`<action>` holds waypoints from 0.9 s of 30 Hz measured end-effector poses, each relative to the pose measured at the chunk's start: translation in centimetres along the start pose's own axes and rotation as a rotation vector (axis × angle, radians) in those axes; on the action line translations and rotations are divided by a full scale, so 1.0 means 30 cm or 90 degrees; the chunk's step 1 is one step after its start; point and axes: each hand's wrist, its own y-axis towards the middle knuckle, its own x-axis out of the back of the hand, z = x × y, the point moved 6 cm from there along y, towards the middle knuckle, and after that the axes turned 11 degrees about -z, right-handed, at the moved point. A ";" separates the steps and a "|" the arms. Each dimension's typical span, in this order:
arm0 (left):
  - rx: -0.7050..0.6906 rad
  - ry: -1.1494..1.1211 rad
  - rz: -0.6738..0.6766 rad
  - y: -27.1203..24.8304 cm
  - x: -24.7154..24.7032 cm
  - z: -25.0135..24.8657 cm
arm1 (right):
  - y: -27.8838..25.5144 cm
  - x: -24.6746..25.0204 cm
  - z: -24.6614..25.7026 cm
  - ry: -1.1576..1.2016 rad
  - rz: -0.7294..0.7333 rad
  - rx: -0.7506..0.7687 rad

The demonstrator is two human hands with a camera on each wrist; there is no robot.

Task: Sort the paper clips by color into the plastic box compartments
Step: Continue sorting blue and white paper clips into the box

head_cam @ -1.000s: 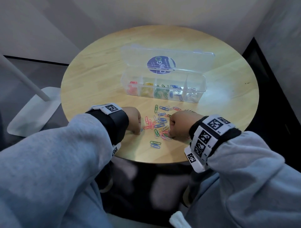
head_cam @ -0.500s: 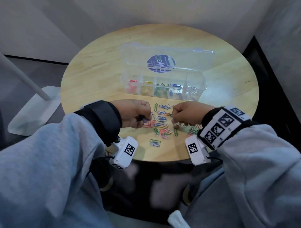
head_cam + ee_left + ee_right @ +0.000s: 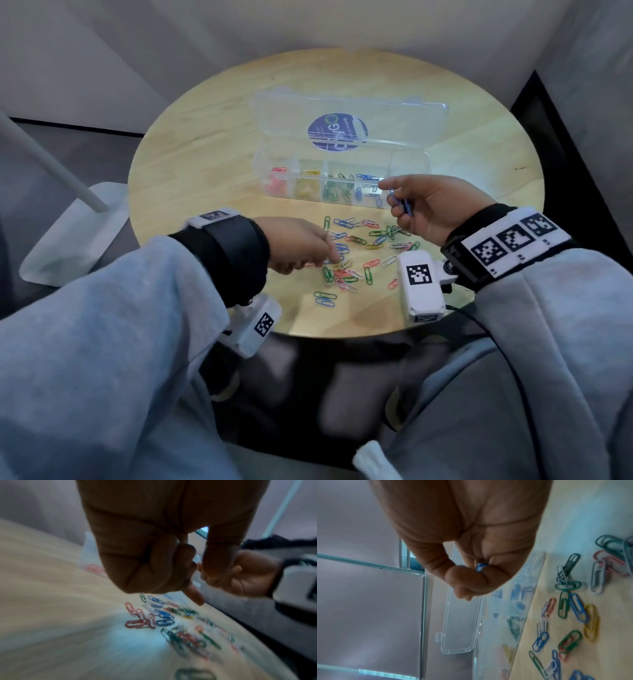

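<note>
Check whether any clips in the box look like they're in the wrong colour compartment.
Nothing stands out. In the plastic box, red, yellow, green and blue clips each seem to sit in separate compartments, though glare blurs the right end. The right hand holds blue paper clips near it.

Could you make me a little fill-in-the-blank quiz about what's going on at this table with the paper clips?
1. The right hand pinches paper clips of the colour ____.
2. The plastic box stands with its lid ____.
3. The compartment at the box's left end holds ____ clips.
4. The left hand reaches down to the loose clips on the round ____ table.

Missing words: blue; open; red; wooden
</note>
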 end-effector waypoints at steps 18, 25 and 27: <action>-0.286 0.588 0.000 -0.002 -0.132 -0.004 | 0.017 0.005 -0.029 -0.076 -0.042 -0.033; -0.279 0.592 -0.019 0.018 -0.117 0.003 | 0.022 0.002 -0.027 -0.034 -0.044 -0.048; -0.264 0.580 -0.024 0.023 -0.114 0.012 | 0.023 -0.003 -0.026 -0.033 -0.038 -0.046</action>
